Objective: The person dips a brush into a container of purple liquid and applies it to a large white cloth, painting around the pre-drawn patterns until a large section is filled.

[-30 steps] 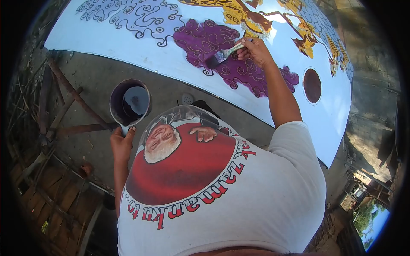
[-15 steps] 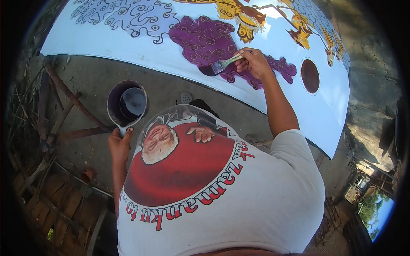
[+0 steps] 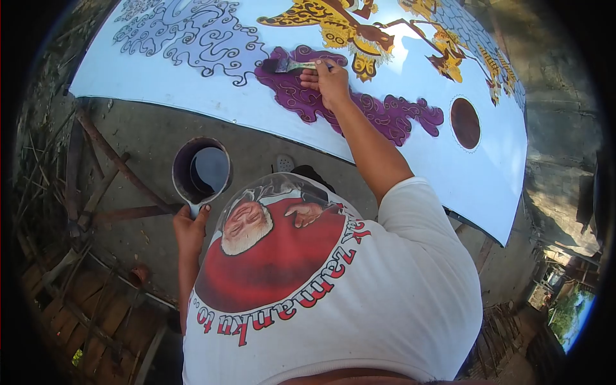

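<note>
My left hand grips the handle of a round dipper with dark liquid inside, held over the ground below the cloth's edge. My right hand holds a flat brush by its handle, and the dark bristles touch the upper left part of a purple patch. That patch, with curly outlines, lies on a large white cloth stretched out in front of me. Left of the bristles are outlined blue-grey swirls. Yellow and brown figures stand beyond my right hand.
A dark oval is on the cloth at the right. Wooden poles cross at the left, under and beside the cloth's edge. A grey shoe shows on the ground. Wooden slats lie at the lower left.
My right hand and the brush have moved left and up, from the patch's lower edge to its upper left. The dipper appears slightly lower and further right as the view shifts.
</note>
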`<move>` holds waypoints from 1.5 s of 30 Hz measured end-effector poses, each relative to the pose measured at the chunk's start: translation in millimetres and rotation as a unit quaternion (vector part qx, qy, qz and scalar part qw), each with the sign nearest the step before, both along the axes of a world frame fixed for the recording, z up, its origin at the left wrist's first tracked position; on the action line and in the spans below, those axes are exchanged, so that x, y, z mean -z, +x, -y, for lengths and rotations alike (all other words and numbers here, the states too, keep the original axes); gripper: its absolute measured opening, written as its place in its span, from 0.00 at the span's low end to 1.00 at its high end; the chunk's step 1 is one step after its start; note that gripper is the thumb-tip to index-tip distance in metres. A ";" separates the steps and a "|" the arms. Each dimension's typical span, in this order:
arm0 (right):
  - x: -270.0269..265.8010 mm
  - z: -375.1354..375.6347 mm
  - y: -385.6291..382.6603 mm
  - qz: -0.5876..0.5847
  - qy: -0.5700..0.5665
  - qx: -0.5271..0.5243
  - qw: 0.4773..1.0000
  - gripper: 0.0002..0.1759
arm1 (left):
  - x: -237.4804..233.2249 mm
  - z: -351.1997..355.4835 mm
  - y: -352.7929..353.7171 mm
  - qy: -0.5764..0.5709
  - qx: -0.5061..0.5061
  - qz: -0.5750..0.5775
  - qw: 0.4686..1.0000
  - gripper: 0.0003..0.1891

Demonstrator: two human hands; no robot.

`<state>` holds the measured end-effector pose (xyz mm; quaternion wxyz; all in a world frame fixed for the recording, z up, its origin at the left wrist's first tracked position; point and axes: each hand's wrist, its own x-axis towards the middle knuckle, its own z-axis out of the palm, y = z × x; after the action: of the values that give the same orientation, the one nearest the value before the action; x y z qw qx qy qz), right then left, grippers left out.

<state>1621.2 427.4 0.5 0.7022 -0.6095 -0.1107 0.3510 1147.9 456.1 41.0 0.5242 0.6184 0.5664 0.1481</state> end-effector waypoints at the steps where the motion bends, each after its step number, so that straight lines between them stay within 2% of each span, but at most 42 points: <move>1: -0.7 -0.7 7.6 0.023 -0.018 -0.026 0.999 0.15 | -1.9 1.5 2.1 -0.002 -0.003 0.002 1.000 0.13; 3: -7.0 12.9 28.0 0.056 -0.056 -0.023 0.997 0.15 | -5.4 5.4 5.4 -0.001 -0.011 0.002 1.000 0.13; 5: -9.6 18.4 44.8 0.092 -0.092 -0.028 0.991 0.15 | -7.0 9.5 7.8 -0.012 -0.030 0.053 0.998 0.13; 7: -3.9 16.5 47.6 0.046 -0.074 0.027 0.996 0.16 | -5.5 11.1 5.9 -0.010 -0.041 0.032 0.999 0.13; 11: 5.2 -44.6 2.3 -0.030 -0.006 0.036 0.999 0.15 | -3.2 10.5 5.6 -0.009 -0.042 -0.007 0.999 0.12; 12: 1.0 -54.9 -4.6 -0.030 -0.002 0.034 0.999 0.15 | -2.7 10.4 6.5 -0.006 -0.044 -0.007 0.999 0.12; 14: -10.1 -72.5 -17.2 0.020 -0.030 -0.047 0.998 0.16 | -2.9 10.4 6.4 -0.001 -0.042 -0.001 0.999 0.12; 17: -36.2 -56.3 3.2 0.271 -0.144 -0.102 0.946 0.15 | 6.1 9.0 1.5 0.052 -0.023 0.023 0.998 0.12; 18: -25.8 -51.6 15.9 0.456 -0.137 -0.047 0.878 0.14 | 0.1 8.1 4.1 0.059 -0.031 0.026 0.997 0.12; 20: -71.8 -34.5 5.4 0.506 -0.140 -0.024 0.851 0.13 | -15.9 5.9 7.2 -0.012 -0.030 0.014 0.999 0.12; 22: -104.8 -27.9 -22.2 0.335 -0.073 -0.066 0.937 0.12 | -20.3 -1.9 2.0 0.005 -0.012 -0.011 1.000 0.12; 24: -127.9 -27.3 -58.8 0.225 0.053 -0.153 0.961 0.10 | -34.0 -10.9 2.3 0.033 0.029 -0.005 0.999 0.14; 26: -149.3 -25.5 -107.2 0.229 0.097 -0.281 0.927 0.09 | -36.1 -23.1 -3.9 0.053 0.056 -0.019 0.997 0.15; 28: -164.5 -24.6 -146.7 0.345 0.053 -0.413 0.841 0.10 | -41.5 -37.7 -7.2 0.069 0.093 -0.034 0.993 0.16; 29: -158.8 -27.7 -161.5 0.346 0.049 -0.404 0.845 0.10 | -46.3 -45.3 -8.0 0.076 0.115 -0.046 0.989 0.16; 31: -142.2 -30.6 -184.1 0.560 0.067 -0.415 0.714 0.10 | -58.8 -60.0 -7.8 0.084 0.148 -0.054 0.984 0.16; 32: -142.9 -27.6 -188.6 0.562 0.060 -0.408 0.717 0.10 | -67.1 -64.8 -5.7 0.068 0.153 -0.044 0.985 0.16; 34: -145.8 -26.6 -197.4 0.462 0.007 -0.393 0.795 0.10 | -79.1 -77.6 -3.4 0.052 0.166 -0.029 0.984 0.16; 35: -150.7 -23.5 -200.8 0.308 -0.046 -0.378 0.872 0.11 | -83.3 -83.2 -2.4 0.053 0.172 0.003 0.984 0.17; 36: -149.4 -21.4 -200.2 0.311 -0.051 -0.373 0.873 0.11 | -86.5 -88.9 -1.2 0.053 0.178 0.035 0.982 0.17; 38: -137.1 -15.7 -193.6 0.089 0.022 -0.240 0.966 0.15 | -91.3 -100.9 1.8 0.047 0.191 0.042 0.979 0.16; 39: -132.4 -9.9 -186.2 0.092 0.018 -0.235 0.967 0.15 | -92.3 -105.5 7.0 0.043 0.198 0.046 0.978 0.16; 41: -122.4 -2.0 -178.6 -0.024 0.143 -0.112 0.983 0.17 | -88.2 -117.5 5.8 0.035 0.205 0.056 0.977 0.16; 42: -120.1 0.9 -173.5 -0.021 0.143 -0.108 0.984 0.17 | -86.6 -123.0 3.9 0.025 0.206 0.061 0.976 0.16; 44: -113.3 6.5 -161.3 -0.077 0.197 0.010 0.977 0.17 | -80.9 -131.8 -2.6 0.025 0.208 0.070 0.975 0.16; 45: -106.5 7.8 -152.7 -0.076 0.195 0.014 0.978 0.17 | -78.8 -136.1 -5.9 0.026 0.208 0.078 0.975 0.16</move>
<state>1468.5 419.6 107.0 0.8191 -0.4336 -0.1147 0.3577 1141.9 592.2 119.8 0.5701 0.7223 0.3788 0.0988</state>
